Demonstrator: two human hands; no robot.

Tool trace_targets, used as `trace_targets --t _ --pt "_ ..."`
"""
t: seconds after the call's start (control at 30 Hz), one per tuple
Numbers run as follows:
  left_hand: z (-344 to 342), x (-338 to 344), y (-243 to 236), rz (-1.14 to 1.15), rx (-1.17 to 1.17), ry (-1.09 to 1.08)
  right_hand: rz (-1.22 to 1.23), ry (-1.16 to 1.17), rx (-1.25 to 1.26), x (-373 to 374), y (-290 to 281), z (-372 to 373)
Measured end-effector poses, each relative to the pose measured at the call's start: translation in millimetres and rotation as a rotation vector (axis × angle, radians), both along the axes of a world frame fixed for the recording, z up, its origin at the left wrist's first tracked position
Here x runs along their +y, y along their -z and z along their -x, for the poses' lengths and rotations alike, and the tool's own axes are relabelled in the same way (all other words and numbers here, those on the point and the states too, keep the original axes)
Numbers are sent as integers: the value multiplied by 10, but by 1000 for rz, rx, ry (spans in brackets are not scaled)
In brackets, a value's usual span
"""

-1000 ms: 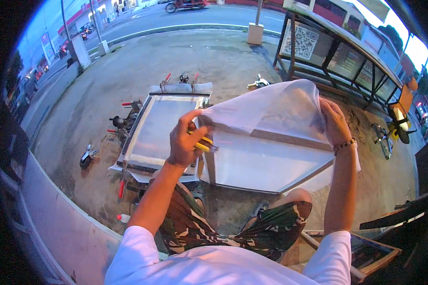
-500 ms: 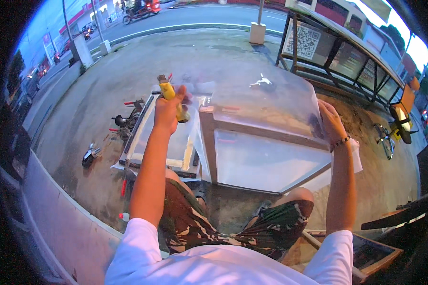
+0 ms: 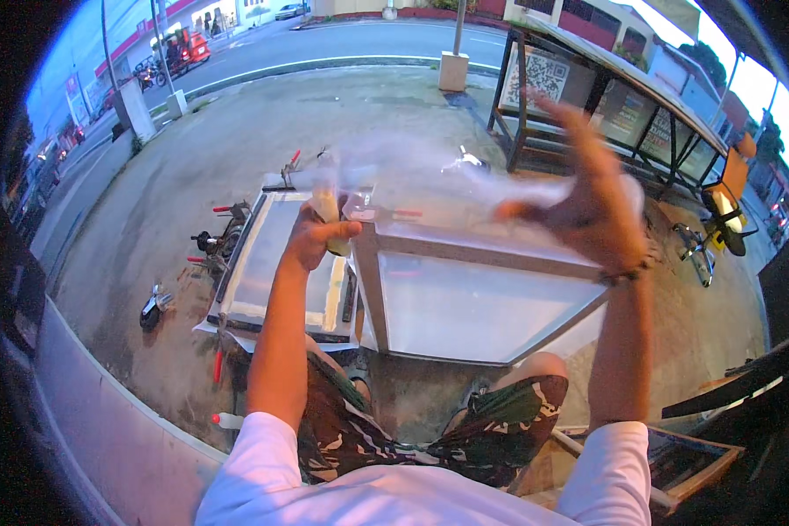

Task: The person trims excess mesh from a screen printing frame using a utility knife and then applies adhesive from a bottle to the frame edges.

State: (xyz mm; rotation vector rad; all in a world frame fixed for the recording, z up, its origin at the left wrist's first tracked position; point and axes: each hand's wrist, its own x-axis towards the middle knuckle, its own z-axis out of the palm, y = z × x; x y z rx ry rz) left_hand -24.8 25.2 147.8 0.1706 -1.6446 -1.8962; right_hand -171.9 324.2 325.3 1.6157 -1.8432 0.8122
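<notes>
My left hand [image 3: 309,238] is closed round a short yellow-handled tool [image 3: 326,203], smeared by motion, so its exact kind is unclear. Below and right of it lies a brown-edged frame [image 3: 465,248] with a whitish panel [image 3: 482,302]. Blurred clear plastic sheeting [image 3: 412,167] spreads over the frame's far side. Above the frame's right end, my right hand [image 3: 583,215] is raised with thumb and fingers spread, blurred, and nothing shows in its grasp. To the left is a second frame [image 3: 280,250] with pale strips along its inner edges, resting on white sheeting.
Red-handled clamps [image 3: 223,235] line the left frame's outer side. A small dark and silver tool [image 3: 155,309] and a red-capped bottle [image 3: 227,421] lie at left. Black-framed panels [image 3: 587,101] stand at far right, near a chair base [image 3: 697,254]. Beyond runs a road [image 3: 342,39].
My right hand has come off the sheet's right edge, moved left and opened. The raised sheet has dropped toward the frame. My left hand still grips the yellow-handled tool, slightly lower.
</notes>
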Motion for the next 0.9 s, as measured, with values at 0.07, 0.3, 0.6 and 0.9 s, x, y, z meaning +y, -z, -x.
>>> trace_targets --t 0.07,0.3,0.6,0.9 --pt "-37 -14 22 -27 10 2 -353 54 92 -331 236 -128" --pt "-3 -50 57 -15 -40 7 -517 -417 -575 -647 -286 311" --pt "225 -130 96 39 -25 109 -631 419 -578 9 -1497 1422" --pt "209 -120 1 -50 2 213 36 -56 -125 -374 -940 2203"
